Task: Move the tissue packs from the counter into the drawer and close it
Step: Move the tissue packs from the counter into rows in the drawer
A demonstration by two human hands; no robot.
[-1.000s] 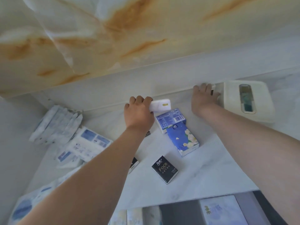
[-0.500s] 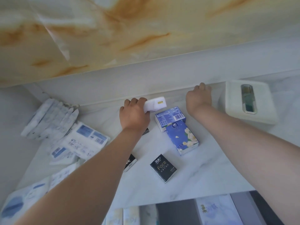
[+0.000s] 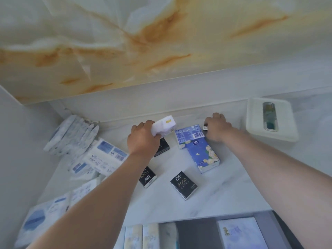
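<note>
A veined marble wall (image 3: 161, 42) rises beyond both hands, above a pale marble counter (image 3: 179, 207) that carries everything else. Nearer the viewer than both forearms, the open drawer (image 3: 276, 223) shows along the bottom edge, with packs already lying in it: a blue-and-white one (image 3: 239, 234) below the right forearm and pale ones (image 3: 142, 236) between the two forearms. To the right of the right hand, apart from it, stands a white tissue box (image 3: 255, 123) with a slot in its top. To the left of the left hand lies a heap of large white-and-blue soft packs (image 3: 71, 135), spreading under and beyond the left forearm towards the viewer. Between the two hands lie two blue packs: a floral one (image 3: 203, 157) just inside the right forearm, overlapping a barcoded one (image 3: 188, 135) that lies closer to the wall. Three black packs lie nearer: one (image 3: 183, 185) between the forearms, one (image 3: 147, 177) touching the edge of the left forearm, and one (image 3: 162, 147) partly hidden under the left hand. The left hand (image 3: 142, 139) is clenched around a white pack (image 3: 164, 127) with a yellow mark, lifted clear of the counter and tilted. The right hand (image 3: 217, 127) lies knuckles-up near the wall, fingers curled onto a small dark pack (image 3: 205, 127) at their tips; only its end shows, so the firmness of the grasp cannot be told.
</note>
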